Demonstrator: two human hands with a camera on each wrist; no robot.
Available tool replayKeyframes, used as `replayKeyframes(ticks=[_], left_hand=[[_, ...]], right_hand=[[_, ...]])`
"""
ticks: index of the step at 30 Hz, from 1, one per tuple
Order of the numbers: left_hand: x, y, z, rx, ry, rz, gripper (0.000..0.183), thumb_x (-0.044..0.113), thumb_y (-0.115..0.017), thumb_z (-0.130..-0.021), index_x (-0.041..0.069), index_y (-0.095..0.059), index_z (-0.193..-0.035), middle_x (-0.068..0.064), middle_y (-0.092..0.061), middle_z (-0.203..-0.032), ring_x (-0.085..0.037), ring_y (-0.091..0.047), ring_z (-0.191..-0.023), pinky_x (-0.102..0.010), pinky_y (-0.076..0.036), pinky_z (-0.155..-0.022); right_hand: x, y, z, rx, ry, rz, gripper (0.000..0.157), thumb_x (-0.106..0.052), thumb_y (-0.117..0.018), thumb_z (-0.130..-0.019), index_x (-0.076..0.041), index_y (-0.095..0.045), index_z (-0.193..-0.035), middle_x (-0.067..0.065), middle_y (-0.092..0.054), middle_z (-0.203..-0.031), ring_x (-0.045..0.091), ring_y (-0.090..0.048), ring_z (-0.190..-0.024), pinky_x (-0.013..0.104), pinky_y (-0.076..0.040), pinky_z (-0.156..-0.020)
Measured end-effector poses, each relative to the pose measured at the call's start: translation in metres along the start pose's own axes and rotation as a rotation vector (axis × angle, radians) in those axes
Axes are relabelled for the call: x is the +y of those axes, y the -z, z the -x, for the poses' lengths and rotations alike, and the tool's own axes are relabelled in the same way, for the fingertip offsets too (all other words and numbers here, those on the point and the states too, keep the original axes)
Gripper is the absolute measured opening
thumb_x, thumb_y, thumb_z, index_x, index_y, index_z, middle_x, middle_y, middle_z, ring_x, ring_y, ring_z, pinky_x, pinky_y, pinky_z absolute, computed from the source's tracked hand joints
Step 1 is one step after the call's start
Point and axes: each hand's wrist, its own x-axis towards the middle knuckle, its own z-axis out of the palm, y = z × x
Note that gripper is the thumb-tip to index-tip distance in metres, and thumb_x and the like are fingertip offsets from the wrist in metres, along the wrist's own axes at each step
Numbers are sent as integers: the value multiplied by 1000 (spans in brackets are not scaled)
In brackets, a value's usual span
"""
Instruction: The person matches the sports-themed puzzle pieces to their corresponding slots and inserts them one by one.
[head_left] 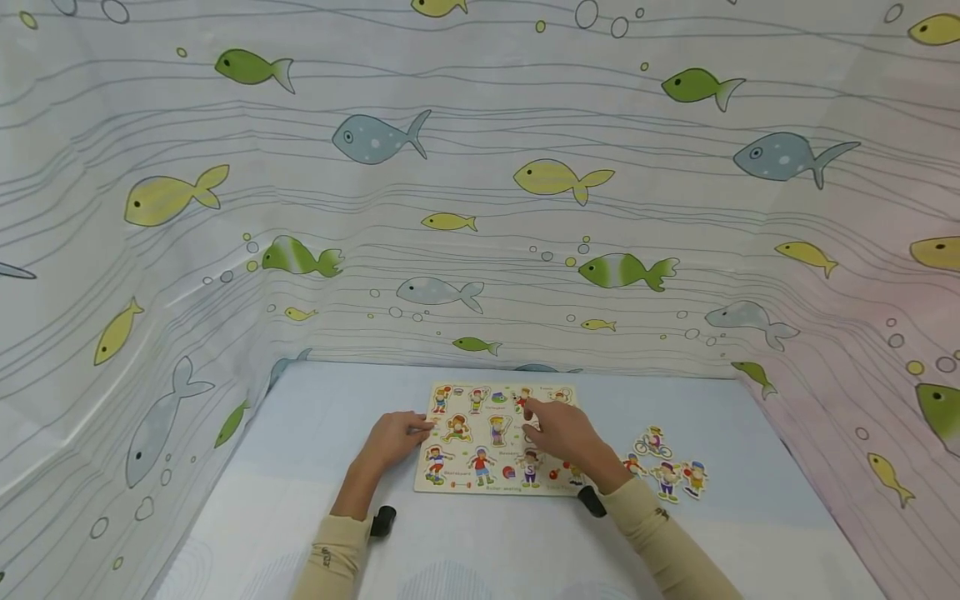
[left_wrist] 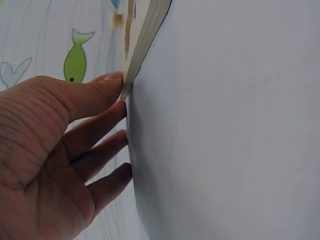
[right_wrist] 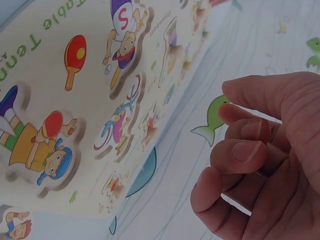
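Observation:
A pale wooden puzzle board [head_left: 468, 483] with colourful sports figures lies flat on the table, the words "Table Tennis" legible in the right wrist view. At the board's left edge, my left hand [head_left: 397, 437] touches the side with thumb and fingertips; the left wrist view shows the thumb [left_wrist: 102, 95] against the edge. My right hand [head_left: 566, 429] hovers over the right part of the board, its fingers [right_wrist: 240, 155] loosely bent with nothing visible between them. Some outlines, such as a table tennis player [right_wrist: 37, 155], are recessed. The right hand hides part of the board.
Right of the board lie several loose figure pieces, including a cyclist [head_left: 654, 442] and a figure in purple trousers [head_left: 667, 481]; one is partly hidden by the right wrist. Fish-printed sheeting [head_left: 510, 308] encloses the pale table [head_left: 300, 475] at the back and sides.

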Motion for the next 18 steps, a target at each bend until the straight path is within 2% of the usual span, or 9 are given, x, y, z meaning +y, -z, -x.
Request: replayKeyframes(ticks=[7,14,18], left_hand=[[-1,0,0,-7,2,-1,19,13,-74,-88,10,-77,-106,-9,-68,-122,-35,-56,-123,-52,-40,-106],[2,1,2,-7,-6,8,19,13,-74,-88,10,-77,-107,-11,-68,-123,-36,-56,-123,-53,-40,-106],[1,1,1,-7,-8,12,19,13,-74,-88,10,-77,-107,-9,-68,-123,-36,-56,-123,-53,-40,-106]], right_hand=[[6,4,9,18,-18,20,17,-25,-68,-94,-14,-64,-107,-9,-57,-75,8,-48,-63,27,-42,-52],[18,7,21,24,-60,-8,18,-26,-69,-94,-14,-65,-107,-9,-49,-63,10,-44,-54,27,-36,-46],[24,10,26,32,-87,6,19,-25,-69,-94,-14,-64,-108,-8,-48,-64,10,-43,-55,27,-35,-47]])
